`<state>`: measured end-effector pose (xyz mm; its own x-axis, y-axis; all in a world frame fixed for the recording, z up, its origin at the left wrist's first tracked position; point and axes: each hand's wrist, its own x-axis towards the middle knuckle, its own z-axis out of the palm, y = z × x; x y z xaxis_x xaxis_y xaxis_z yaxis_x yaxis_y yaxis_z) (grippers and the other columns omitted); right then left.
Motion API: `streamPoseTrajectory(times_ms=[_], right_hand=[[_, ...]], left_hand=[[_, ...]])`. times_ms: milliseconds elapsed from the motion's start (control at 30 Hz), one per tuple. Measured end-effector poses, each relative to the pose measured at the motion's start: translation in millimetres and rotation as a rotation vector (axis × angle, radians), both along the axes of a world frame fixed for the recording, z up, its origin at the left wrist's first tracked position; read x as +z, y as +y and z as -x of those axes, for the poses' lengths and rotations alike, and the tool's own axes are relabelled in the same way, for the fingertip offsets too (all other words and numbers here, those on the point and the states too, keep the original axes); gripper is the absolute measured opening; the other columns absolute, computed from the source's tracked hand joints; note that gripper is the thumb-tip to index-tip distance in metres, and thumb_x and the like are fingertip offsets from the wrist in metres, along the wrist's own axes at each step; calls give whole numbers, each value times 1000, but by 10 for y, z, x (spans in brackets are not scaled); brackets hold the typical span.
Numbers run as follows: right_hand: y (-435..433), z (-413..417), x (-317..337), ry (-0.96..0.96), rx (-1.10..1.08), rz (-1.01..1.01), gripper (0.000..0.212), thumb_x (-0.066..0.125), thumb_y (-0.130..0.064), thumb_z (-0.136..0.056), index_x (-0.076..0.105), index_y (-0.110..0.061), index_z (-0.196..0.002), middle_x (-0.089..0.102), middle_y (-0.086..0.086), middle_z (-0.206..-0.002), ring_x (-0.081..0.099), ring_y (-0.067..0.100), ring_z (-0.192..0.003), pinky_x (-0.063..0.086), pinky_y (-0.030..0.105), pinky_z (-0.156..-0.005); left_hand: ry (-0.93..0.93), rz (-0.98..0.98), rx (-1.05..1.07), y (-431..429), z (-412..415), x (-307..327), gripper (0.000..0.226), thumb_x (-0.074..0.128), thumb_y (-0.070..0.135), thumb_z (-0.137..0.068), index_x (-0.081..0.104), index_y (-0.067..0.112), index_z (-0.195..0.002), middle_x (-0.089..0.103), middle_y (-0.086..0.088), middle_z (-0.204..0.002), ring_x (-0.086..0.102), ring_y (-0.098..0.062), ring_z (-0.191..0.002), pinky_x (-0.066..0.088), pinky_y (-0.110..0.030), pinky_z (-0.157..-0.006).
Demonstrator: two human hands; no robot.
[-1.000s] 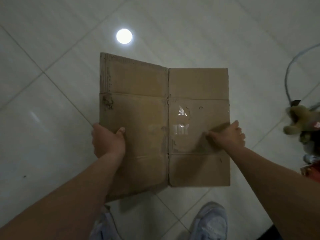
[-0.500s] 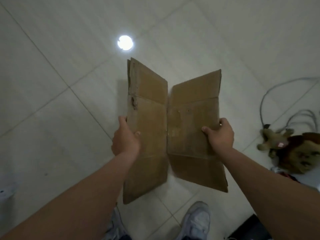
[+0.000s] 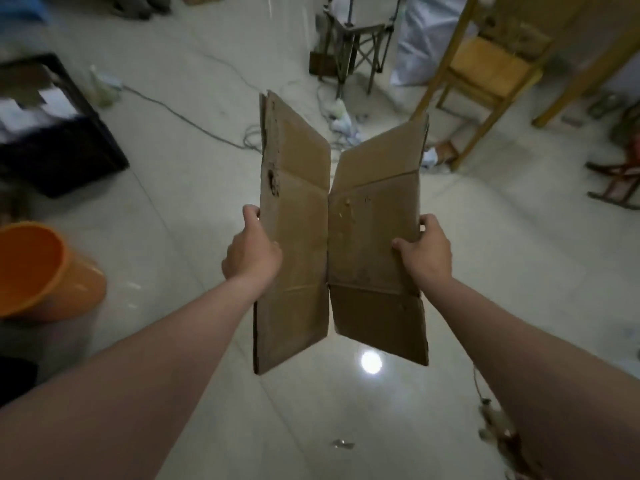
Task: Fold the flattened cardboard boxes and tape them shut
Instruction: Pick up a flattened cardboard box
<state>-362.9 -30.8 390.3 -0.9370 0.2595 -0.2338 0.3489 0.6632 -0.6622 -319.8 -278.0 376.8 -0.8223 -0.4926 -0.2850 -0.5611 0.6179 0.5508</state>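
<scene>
A brown cardboard box (image 3: 304, 233) hangs in the air in front of me, half opened from flat, its two near panels meeting in a ridge at the centre. Its flaps stick out above and below. My left hand (image 3: 251, 252) grips the box's left edge at mid-height. My right hand (image 3: 425, 249) grips the right edge, thumb on the near face. The far panels are hidden behind the near ones. No tape is in sight.
An orange bucket (image 3: 41, 268) stands at the left, a black crate (image 3: 52, 133) behind it. Cables (image 3: 194, 123) run across the tiled floor. A wooden chair (image 3: 485, 74) and a folding stool (image 3: 356, 43) stand at the back, a plush toy (image 3: 502, 434) at lower right.
The flat box has been pushed in from both sides and its panels now angle outward. My head has lifted, so the room beyond the floor shows.
</scene>
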Motion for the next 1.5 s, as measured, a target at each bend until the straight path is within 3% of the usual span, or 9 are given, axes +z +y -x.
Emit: streamPoseTrajectory(times_ms=[233, 400, 533, 667, 800, 933, 1167, 1333, 1500], right_hand=[[-496, 758, 1964, 233, -18, 117, 36, 68, -21, -94, 50, -23, -125, 65, 2, -125, 64, 23, -109, 56, 41, -90], [-634, 1430, 2496, 330, -70, 210, 37, 64, -17, -97, 47, -22, -131, 60, 1, -128, 59, 15, -107, 53, 32, -84], [-880, 2366, 2708, 302, -87, 262, 37, 64, -14, -97, 49, -19, -130, 62, 3, -128, 60, 21, -116, 49, 31, -85], [-1205, 3328, 2943, 274, -45, 248, 36, 64, -17, -97, 49, -19, -129, 61, 0, -123, 60, 24, -115, 50, 37, -88], [-1609, 4176, 3125, 271, -4, 250, 39, 65, -18, -96, 48, -20, -132, 60, -2, -121, 59, 20, -111, 47, 32, -84], [-2111, 4962, 3209, 276, 7, 246, 37, 65, -18, -96, 48, -20, -129, 53, -10, -110, 56, 15, -104, 49, 36, -88], [-3294, 6592, 3172, 317, 22, 222, 38, 65, -16, -96, 48, -13, -130, 59, 2, -123, 57, 18, -111, 43, 28, -85], [-4110, 7733, 3273, 280, -14, 179, 37, 67, -19, -94, 48, -16, -126, 62, 7, -125, 59, 28, -116, 48, 36, -93], [-4639, 8697, 3358, 290, -39, 158, 41, 66, -20, -95, 47, -15, -132, 62, 7, -129, 58, 27, -119, 45, 35, -92]], left_hand=[[232, -18, 49, -675, 753, 1858, 46, 66, 23, -92, 30, 34, -117, 68, 1, -96, 65, -30, -79, 56, -44, -69], [299, 8, 61, -883, 1504, 2447, 33, 67, 28, -91, 49, 29, -119, 67, 2, -105, 65, -28, -91, 57, -46, -78], [308, 32, 54, -1065, 2373, 2780, 27, 65, 26, -93, 52, 28, -116, 64, 4, -100, 62, -26, -89, 56, -44, -76], [307, 41, 58, -1469, 3270, 3053, 24, 66, 28, -92, 52, 29, -112, 65, 4, -100, 62, -24, -88, 57, -43, -74], [332, 32, 57, -1964, 4041, 3230, 24, 68, 29, -91, 54, 30, -110, 66, 7, -98, 64, -22, -85, 57, -40, -71], [352, 29, 54, -2540, 4763, 3262, 25, 70, 31, -90, 54, 30, -109, 68, 6, -99, 66, -21, -85, 59, -43, -71], [395, 29, 50, -3784, 6385, 3151, 29, 70, 29, -90, 55, 26, -114, 68, 3, -105, 63, -23, -93, 56, -39, -76], [371, 33, 18, -4606, 7589, 3289, 31, 69, 28, -91, 54, 24, -118, 67, 2, -107, 59, -21, -88, 44, -32, -70], [368, 29, -21, -5169, 8710, 3378, 31, 69, 29, -92, 54, 25, -119, 67, 3, -111, 64, -25, -97, 48, -33, -71]])
